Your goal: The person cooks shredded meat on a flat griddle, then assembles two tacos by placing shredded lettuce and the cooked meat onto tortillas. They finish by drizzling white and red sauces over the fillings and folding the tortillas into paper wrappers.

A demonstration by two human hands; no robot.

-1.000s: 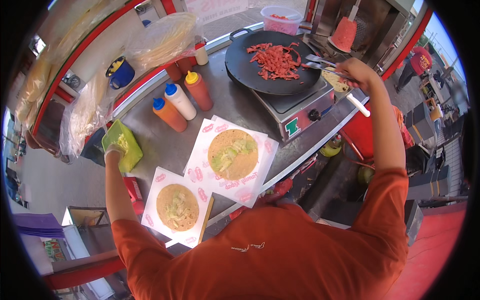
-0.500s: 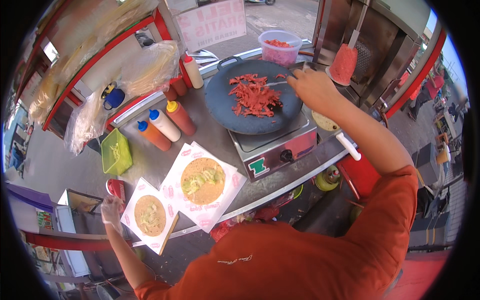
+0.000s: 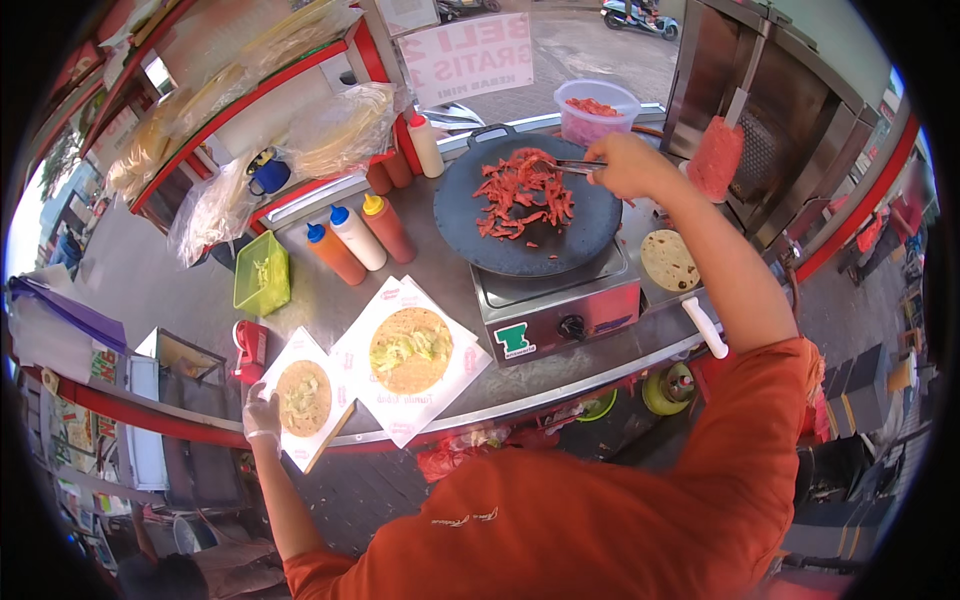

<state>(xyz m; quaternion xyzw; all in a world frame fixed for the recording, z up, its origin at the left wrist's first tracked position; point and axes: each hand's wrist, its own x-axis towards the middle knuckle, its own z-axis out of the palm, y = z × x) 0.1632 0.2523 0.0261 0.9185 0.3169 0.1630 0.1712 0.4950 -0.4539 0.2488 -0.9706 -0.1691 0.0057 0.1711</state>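
Observation:
My right hand (image 3: 632, 166) is closed around metal tongs (image 3: 578, 166), whose tips are in the chopped red meat (image 3: 525, 195) on a round dark griddle (image 3: 470, 235). My left hand (image 3: 262, 412), in a clear plastic glove, is beside the left paper sheet with its fingers loosely apart. A tortilla (image 3: 318, 402) with shredded lettuce lies on that sheet. To its right, a larger tortilla (image 3: 385, 375) with lettuce (image 3: 418, 346) lies on more white paper (image 3: 405, 425). Just beyond my left hand stands a red can-like container (image 3: 250, 350).
Orange (image 3: 335, 255), white (image 3: 358, 238) and red (image 3: 388, 230) squeeze bottles stand left of the stove (image 3: 560, 320). A green basket (image 3: 262, 285) is farther left. Right of the stove are a flatbread (image 3: 668, 260) and a white handle (image 3: 705, 327). A meat spit (image 3: 716, 160) stands behind.
My right hand has swept the tongs through the meat, spreading it and shifting some toward the griddle's far side. My left hand has come closer to the left paper. The whole view has shifted slightly.

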